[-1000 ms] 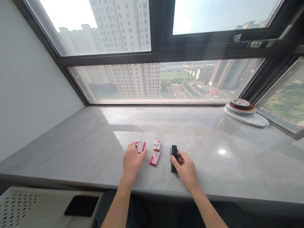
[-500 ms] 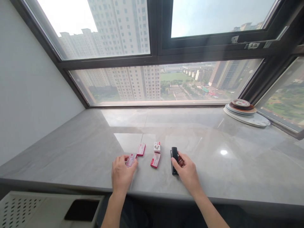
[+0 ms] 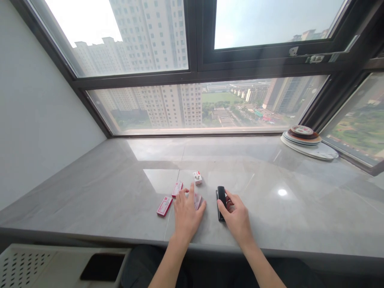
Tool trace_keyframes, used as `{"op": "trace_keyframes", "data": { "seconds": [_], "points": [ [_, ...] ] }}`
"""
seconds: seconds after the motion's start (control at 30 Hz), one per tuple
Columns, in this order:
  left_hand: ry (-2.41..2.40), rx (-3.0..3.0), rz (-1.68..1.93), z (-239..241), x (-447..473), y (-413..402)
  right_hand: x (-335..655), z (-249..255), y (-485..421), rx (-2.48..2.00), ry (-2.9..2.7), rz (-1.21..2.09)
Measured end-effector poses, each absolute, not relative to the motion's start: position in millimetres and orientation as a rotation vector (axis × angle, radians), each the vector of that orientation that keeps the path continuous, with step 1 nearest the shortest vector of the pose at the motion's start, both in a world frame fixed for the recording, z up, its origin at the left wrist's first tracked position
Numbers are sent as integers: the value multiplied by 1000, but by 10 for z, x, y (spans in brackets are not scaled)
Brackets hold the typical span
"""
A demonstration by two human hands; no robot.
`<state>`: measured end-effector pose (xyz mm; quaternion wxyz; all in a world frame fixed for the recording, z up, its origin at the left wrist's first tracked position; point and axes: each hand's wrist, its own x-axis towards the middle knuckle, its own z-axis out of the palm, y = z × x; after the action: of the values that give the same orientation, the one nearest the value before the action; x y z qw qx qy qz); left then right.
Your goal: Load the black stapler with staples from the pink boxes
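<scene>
A: Right hand (image 3: 238, 216) status?
B: Grasping our stapler (image 3: 221, 202): thumb on top, fingers curled round its right side. Stapler lies lengthwise, one end towards the front edge of the sill (image 3: 285, 220), nearer that edge than the back one.
A: And our left hand (image 3: 187, 210)?
B: Over the pink box (image 3: 197, 201), left of the stapler. Fingers spread, index pointing to the back edge, thumb out right. Can't tell if we grip the box; the hand hides part of it.
A: Other boxes?
B: White box (image 3: 197, 177) just past our index fingertip. Two red boxes (image 3: 165, 206) further left, near corner to corner, one closer to the front edge.
A: Rest?
B: Plates (image 3: 309, 148) stacked at the sill's back right corner.
</scene>
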<state>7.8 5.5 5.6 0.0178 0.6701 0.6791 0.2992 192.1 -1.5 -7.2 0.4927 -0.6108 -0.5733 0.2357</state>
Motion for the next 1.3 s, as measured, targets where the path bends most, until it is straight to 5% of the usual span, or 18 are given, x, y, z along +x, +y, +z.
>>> {"op": "trace_keyframes", "data": {
  "seconds": [0.7, 1.03, 1.3],
  "points": [
    [1431, 2309, 747, 163, -159, -204, 1363, 238, 331, -1406, -1748, 554],
    [1520, 2284, 715, 66, -270, -169, 2067, 114, 431, -934, -513, 1318],
    [1533, 2198, 763, 142, -246, -200, 2583, -10, -12, -1422, -837, 1318]
  ]
}}
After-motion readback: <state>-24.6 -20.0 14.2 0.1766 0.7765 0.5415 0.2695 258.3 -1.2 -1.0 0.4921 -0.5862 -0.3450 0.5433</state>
